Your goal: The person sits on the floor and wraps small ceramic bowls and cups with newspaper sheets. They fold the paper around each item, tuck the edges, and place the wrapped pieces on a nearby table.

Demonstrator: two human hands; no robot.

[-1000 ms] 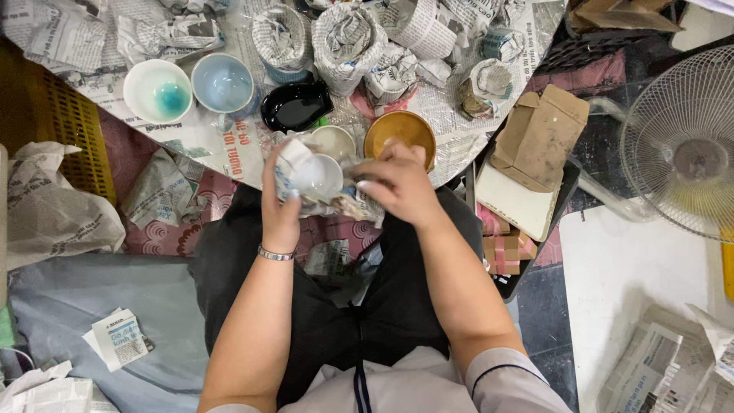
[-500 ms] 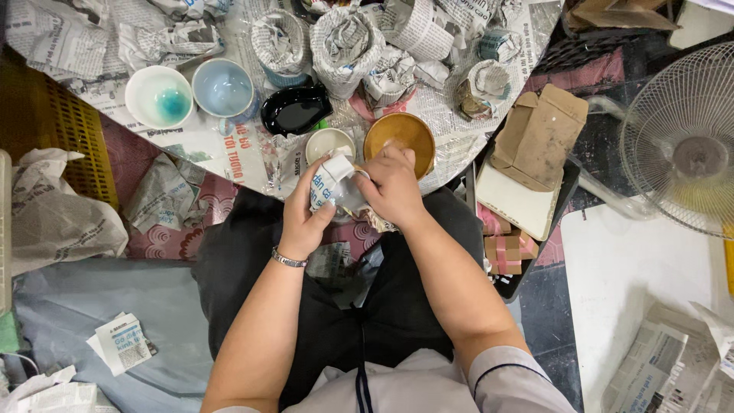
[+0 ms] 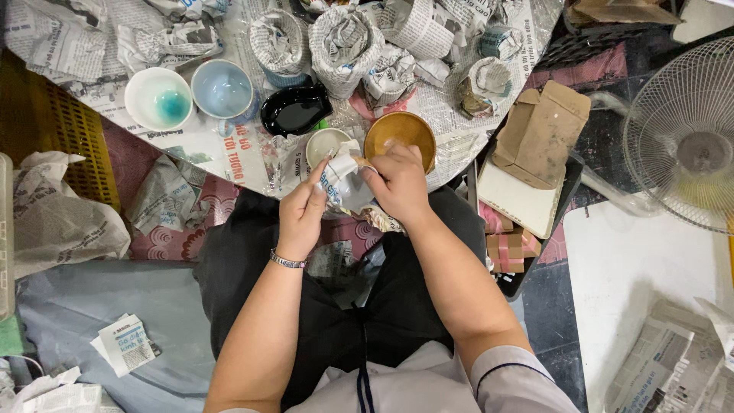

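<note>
Both my hands hold a small object wrapped in newspaper [image 3: 345,186] above my lap, at the near edge of a paper-covered table [image 3: 222,149]. My left hand [image 3: 302,214] grips its left side with the index finger raised along the paper. My right hand [image 3: 399,183] closes over its right side. Just beyond the bundle stand a small cream cup [image 3: 325,144] and an amber-brown bowl [image 3: 400,136]. What is inside the wrapping is hidden.
On the table stand a white bowl with a teal centre [image 3: 158,99], a pale blue bowl [image 3: 222,89], a black dish [image 3: 295,112] and several newspaper-wrapped bundles [image 3: 342,46]. Brown cardboard boxes [image 3: 540,134] lie right. A white fan [image 3: 684,138] stands far right. Crumpled newspaper [image 3: 53,222] lies left.
The wrapped object moved from the table edge toward me and turned in my hands. My left hand shifted from its left side to under it, index finger now raised.
</note>
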